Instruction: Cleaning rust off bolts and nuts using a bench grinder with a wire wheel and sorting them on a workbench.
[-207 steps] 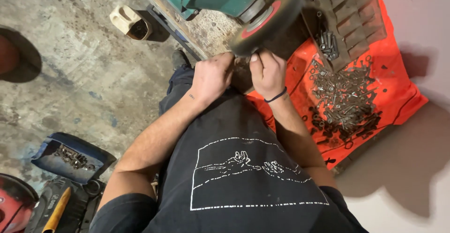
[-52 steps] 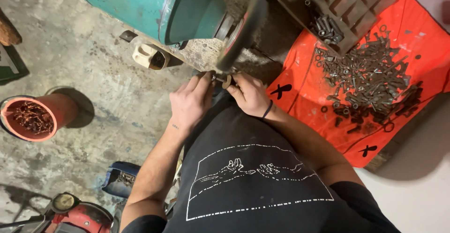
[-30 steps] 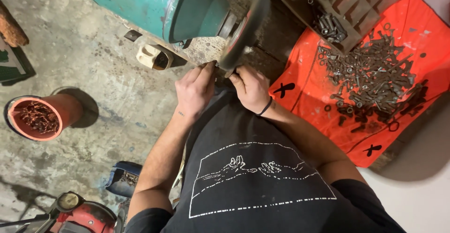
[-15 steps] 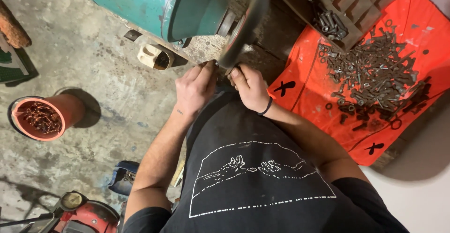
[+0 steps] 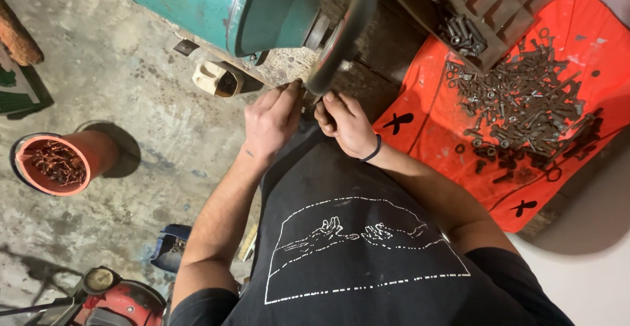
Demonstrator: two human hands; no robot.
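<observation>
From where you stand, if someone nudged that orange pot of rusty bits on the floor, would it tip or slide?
The orange pot would probably slide rather than tip: it looks squat and stands upright on the rough concrete floor. It is likely heavy for its size, since it holds a heap of rusty metal pieces. Those lie loose, so a hard shove might spill some.

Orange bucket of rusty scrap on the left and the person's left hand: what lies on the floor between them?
In the head view, only bare stained concrete floor lies between the orange bucket and the left hand.
</observation>
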